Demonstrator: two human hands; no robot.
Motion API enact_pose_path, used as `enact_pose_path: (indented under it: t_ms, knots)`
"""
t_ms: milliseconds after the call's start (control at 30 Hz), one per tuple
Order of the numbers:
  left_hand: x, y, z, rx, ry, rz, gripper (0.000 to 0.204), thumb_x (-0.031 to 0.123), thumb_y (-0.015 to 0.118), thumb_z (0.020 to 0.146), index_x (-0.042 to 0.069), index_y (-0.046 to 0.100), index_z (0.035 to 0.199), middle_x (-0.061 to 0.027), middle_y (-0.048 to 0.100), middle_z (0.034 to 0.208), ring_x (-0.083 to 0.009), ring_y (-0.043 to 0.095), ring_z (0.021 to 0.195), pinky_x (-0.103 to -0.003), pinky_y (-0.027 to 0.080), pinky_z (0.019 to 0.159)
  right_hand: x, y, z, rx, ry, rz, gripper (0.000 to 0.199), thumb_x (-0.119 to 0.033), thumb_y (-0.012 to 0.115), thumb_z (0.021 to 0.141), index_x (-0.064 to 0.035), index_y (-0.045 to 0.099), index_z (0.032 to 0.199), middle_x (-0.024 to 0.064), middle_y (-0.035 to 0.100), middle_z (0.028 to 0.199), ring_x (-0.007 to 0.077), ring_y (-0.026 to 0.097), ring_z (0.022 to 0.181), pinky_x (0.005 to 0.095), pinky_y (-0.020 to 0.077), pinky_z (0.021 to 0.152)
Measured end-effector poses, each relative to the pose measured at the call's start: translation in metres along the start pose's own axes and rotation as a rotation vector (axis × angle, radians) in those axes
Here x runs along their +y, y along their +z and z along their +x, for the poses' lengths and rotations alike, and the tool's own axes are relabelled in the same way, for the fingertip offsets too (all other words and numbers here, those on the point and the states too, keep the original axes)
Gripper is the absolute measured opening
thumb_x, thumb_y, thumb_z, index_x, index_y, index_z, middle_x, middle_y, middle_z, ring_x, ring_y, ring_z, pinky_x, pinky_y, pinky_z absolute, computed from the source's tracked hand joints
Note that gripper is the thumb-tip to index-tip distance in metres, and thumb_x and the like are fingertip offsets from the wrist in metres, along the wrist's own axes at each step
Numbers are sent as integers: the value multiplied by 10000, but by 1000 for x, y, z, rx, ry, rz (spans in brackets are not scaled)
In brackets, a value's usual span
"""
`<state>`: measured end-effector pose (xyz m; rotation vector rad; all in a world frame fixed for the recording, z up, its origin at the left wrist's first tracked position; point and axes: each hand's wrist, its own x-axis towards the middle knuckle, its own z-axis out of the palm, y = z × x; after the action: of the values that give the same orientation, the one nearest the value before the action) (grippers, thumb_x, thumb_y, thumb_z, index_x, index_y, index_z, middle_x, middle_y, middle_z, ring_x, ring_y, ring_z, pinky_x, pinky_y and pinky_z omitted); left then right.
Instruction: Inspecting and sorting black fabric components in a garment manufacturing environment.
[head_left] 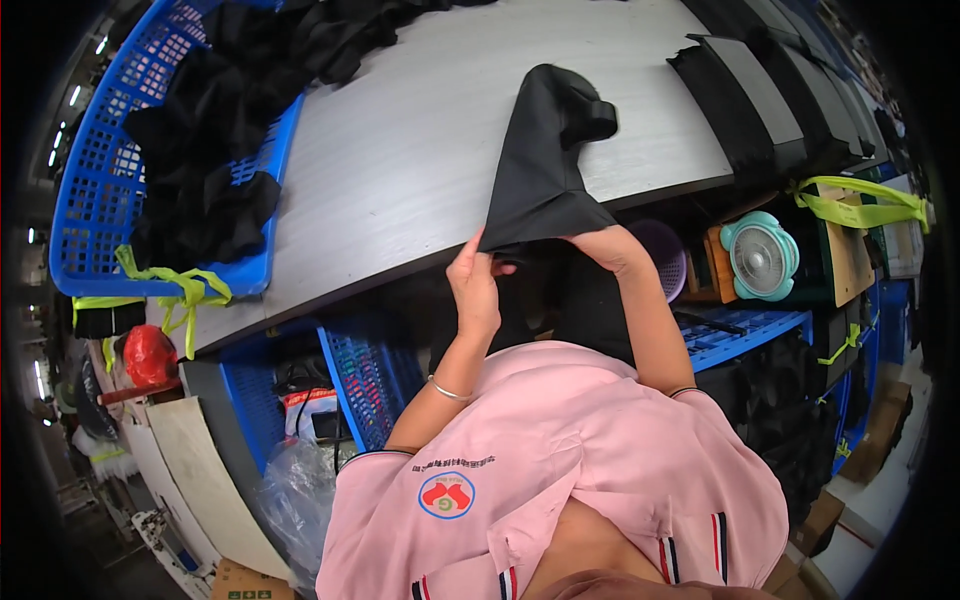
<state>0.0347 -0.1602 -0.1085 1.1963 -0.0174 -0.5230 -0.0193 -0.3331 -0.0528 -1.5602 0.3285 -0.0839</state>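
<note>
A black fabric piece (535,175) spans the front edge of the grey table (400,150). Its far end lies on the tabletop and curls into a folded loop at the right. My left hand (474,287) pinches the near left corner, with the thumb showing below the cloth. At the near right edge, my right hand (612,248) grips the same piece, its fingers partly hidden under the fabric. Between the two hands the near edge is stretched out.
On the left, a blue plastic basket (95,200) holds crumpled black fabric (200,150), with more heaped along the far side. Flat black and grey pieces (745,90) lie at the right. Below the tabletop are a teal fan (762,255), a purple basket (668,262) and a blue crate (370,385).
</note>
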Motion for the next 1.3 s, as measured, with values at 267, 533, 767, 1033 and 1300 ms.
enact_pose_path:
  t_ms: [267, 533, 767, 1033, 1300]
  knots:
    - [-36, 10, 5, -204, -369, -219, 134, 133, 522, 980, 58, 622, 933, -31, 659, 888, -125, 633, 794, -260, 523, 711, 13, 54, 8, 92, 87, -1000, 306, -106, 539, 908, 59, 592, 1160, 252, 633, 1095, 412, 607, 1015, 485, 465, 908]
    - [-19, 37, -5, -134, -443, -235, 102, 126, 587, 953, 107, 539, 866, 26, 614, 812, -48, 558, 691, -210, 452, 626, 38, 43, 3, 425, -202, -858, 384, -75, 603, 874, -25, 545, 1251, 202, 651, 1121, 358, 653, 987, 441, 536, 791]
    - [-46, 25, 8, -240, -408, -264, 45, 106, 564, 957, 81, 553, 921, 6, 642, 877, -72, 609, 757, -240, 504, 694, 38, 49, 11, 330, -24, -1202, 230, -149, 608, 883, -51, 613, 1091, 162, 661, 982, 348, 651, 929, 464, 522, 779]
    - [-49, 26, 14, -275, -344, -192, 151, 104, 550, 930, 51, 635, 818, -15, 659, 786, -90, 614, 743, -257, 480, 691, 62, 31, 23, 273, -217, -1302, 299, -146, 620, 786, -36, 675, 1058, 217, 630, 1051, 393, 621, 982, 507, 484, 865]
    - [-43, 20, 7, -165, -261, -140, 197, 208, 577, 980, 30, 606, 900, -51, 651, 839, -121, 616, 771, -258, 507, 738, 75, 23, 43, 146, -338, -1264, 255, -168, 519, 911, -24, 635, 1086, 174, 666, 982, 371, 647, 911, 481, 493, 838]
